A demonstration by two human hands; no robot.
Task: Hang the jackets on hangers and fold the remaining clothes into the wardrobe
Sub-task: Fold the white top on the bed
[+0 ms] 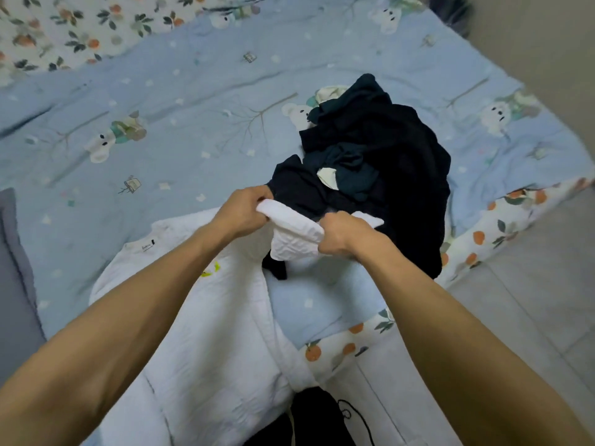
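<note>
White quilted cotton jacket [199, 333] lay spread on the near part of the bed, collar end with a small label toward the left, a yellow mark on the chest, its lower part running off the near edge of the frame. One sleeve or edge of it was raised above the bed and bunched between both hands.

Left hand [244, 214] was clenched on the far end of that raised white fold, fingers curled over the cloth, knuckles up. Right hand [341, 235] was clenched on the near end of the same fold, fist closed around the fabric. The two hands sat near each other, with a short span of white cloth stretched between them.

Just beyond the hands, touching the raised fold, a heap of dark navy and teal garments [370, 162] lay crumpled, with a small pale scrap showing in its middle.

Everything rested on a light blue quilted bedspread printed with white bears and bare trees [161, 123]. A white sheet with orange fruit and green leaves [515, 214] showed at the right edge and along the far left. Grey tiled floor [531, 300] was at the right.
</note>
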